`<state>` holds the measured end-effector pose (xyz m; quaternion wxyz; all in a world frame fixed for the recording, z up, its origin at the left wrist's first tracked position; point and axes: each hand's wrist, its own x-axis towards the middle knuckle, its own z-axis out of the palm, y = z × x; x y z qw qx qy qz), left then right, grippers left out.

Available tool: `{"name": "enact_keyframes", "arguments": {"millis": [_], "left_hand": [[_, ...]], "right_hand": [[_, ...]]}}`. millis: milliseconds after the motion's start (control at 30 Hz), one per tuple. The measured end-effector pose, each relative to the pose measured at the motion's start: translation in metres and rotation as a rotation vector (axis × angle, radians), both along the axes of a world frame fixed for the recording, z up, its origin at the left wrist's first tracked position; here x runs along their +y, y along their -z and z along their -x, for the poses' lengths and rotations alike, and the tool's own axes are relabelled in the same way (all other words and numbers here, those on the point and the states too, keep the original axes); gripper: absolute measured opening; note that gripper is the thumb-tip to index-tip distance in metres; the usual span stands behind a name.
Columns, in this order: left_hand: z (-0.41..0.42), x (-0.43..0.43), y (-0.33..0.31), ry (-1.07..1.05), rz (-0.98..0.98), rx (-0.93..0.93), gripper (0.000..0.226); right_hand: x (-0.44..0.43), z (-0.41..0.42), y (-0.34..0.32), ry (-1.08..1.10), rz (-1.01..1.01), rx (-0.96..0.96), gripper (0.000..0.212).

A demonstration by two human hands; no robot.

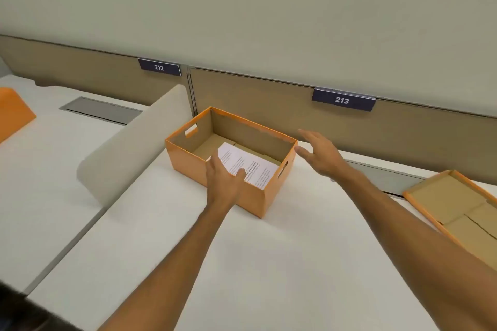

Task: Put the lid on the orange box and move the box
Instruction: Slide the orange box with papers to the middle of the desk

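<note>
Reaching: both bare hands are out over the white desk (269, 263), toward the open box at frame centre.
Orange box (231, 169): sits open-topped on the desk, just in front of the tan partition panel (269, 99); handle cut-outs show in its two end walls.
Contents: a printed sheet of paper (250, 166) lies flat on the brown cardboard floor inside.
Lid (457, 207): lies inner side up at the right edge of the frame, well apart from the box, partly cut off by the frame.
Left hand (224, 180): laid over the box's near rim, fingers loosely spread; it appears to touch the rim, but whether it has closed on the wall I cannot tell.
Right hand (320, 156): fingers extended and apart, just beside the box's right corner, holding nothing; contact with the box cannot be made out.
Other: number plates 212 (159, 67) and 213 (342, 100) on the partition; a second orange object (13, 113) at the left edge, on the neighbouring desk past the rounded divider (134, 140).
Done: nothing, judging by the layout; the lid is off and untouched.
Left: fetch the lid from the right, turn it over, seat it on the rim, then carry the box.
Step in hand (judgement): likely steadying or squaring the box before going for the lid.
</note>
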<state>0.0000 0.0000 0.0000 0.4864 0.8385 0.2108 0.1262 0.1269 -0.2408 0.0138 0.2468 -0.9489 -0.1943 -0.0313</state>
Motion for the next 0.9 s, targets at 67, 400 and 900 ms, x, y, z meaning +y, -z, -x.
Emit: {"name": "enact_keyframes", "arguments": {"millis": [67,400,900], "left_hand": [[-0.013,-0.001,0.008,-0.063,0.033,0.02,0.088],[-0.046,0.0,0.049,-0.156,0.315,0.171,0.074],[-0.032,0.011,0.058,-0.186,0.46,0.111,0.047]], "right_hand": [[0.002,-0.02,0.006,0.004,0.005,0.036,0.059],[0.019,-0.083,0.041,0.116,-0.11,0.316,0.063],[0.009,-0.072,0.049,0.313,-0.258,0.325,0.019]]}}
